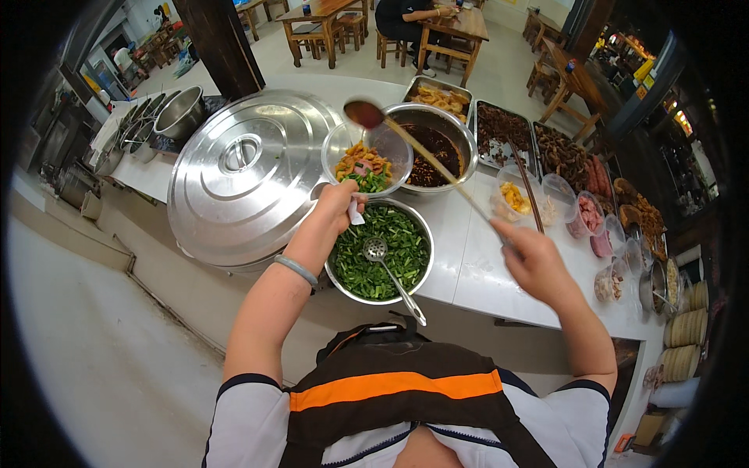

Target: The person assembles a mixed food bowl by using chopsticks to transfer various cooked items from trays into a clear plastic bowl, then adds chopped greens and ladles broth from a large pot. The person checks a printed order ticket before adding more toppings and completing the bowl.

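My left hand (340, 204) grips the near edge of a clear plastic bowl (401, 162), which holds orange-brown food, a pink piece and chopped greens. A small white scrap (356, 214) shows beside its fingers. My right hand (535, 262) is closed round the long handle of a ladle (364, 115). Dark red sauce fills the ladle's head, raised above the far side of the plastic bowl. Right of that bowl is a steel pot (470, 148) of dark red sauce. Nearer me stands a steel bowl (430, 257) of chopped greens, with a slotted spoon (376, 249) lying in it.
A large lidded steel pot (203, 187) occupies the left. Trays of fried food (441, 101) and dark meat (499, 129) line the far right, with chopsticks (528, 191) and several plastic tubs (585, 217) nearer. Beyond the counter (460, 265), a person (406, 23) sits at a wooden table.
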`<state>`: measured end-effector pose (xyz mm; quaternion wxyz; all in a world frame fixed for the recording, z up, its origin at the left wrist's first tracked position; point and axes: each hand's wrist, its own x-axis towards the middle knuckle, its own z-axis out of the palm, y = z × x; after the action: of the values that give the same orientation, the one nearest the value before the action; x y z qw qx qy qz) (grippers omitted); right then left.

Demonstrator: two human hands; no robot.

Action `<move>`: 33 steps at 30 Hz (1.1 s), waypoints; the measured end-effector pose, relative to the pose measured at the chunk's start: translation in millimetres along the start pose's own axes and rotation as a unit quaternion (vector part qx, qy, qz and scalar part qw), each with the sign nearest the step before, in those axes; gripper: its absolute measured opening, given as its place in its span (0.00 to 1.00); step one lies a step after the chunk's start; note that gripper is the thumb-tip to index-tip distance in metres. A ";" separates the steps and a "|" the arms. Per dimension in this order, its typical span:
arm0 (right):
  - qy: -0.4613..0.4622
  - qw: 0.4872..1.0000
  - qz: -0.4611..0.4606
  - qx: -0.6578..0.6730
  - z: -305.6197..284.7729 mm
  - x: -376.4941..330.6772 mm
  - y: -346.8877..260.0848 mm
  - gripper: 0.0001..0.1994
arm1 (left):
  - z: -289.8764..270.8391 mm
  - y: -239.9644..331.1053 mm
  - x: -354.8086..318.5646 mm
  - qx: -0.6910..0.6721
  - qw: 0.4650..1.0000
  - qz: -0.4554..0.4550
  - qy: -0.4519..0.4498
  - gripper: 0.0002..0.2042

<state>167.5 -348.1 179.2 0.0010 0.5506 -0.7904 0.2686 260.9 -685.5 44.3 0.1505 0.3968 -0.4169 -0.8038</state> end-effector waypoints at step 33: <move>-0.140 0.964 0.160 -0.162 47.2 96.0 134.2 0.21 | -138.6 -52.5 -194.8 -0.150 0.971 0.061 0.175 0.37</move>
<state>26.7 -418.2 110.5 -0.0633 0.4417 -0.8933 0.0545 496.0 -618.4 55.9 0.3272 0.4778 -0.2820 -0.7649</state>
